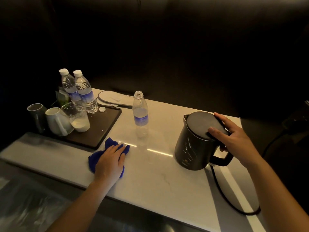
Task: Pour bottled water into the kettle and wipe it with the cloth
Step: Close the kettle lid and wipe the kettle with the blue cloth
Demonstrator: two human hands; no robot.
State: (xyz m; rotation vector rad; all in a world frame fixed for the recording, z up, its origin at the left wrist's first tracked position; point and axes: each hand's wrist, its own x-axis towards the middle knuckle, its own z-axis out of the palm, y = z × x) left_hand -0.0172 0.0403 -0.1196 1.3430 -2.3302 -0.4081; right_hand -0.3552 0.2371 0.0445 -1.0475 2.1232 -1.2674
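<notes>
While the left hand [111,162] was pressed flat, fingers spread, on a crumpled blue cloth [107,156] lying on the pale marble-look counter [160,178], the right hand [234,136] was laid on the closed lid of the black electric kettle [192,148], thumb on top and fingers curled down towards the handle. Pale streaks were seen on the kettle's side, and a small mark low on its body could not be read. Its black cord [227,195] was trailed off the counter's near edge. Between cloth and kettle, an uncapped, nearly empty water bottle [140,114] was stood upright; the writing on its blue label was too blurred to read. On a dark tray [103,129] at the left, two capped bottles [78,91], a loose white cap [102,109], mugs and a glass were kept.
</notes>
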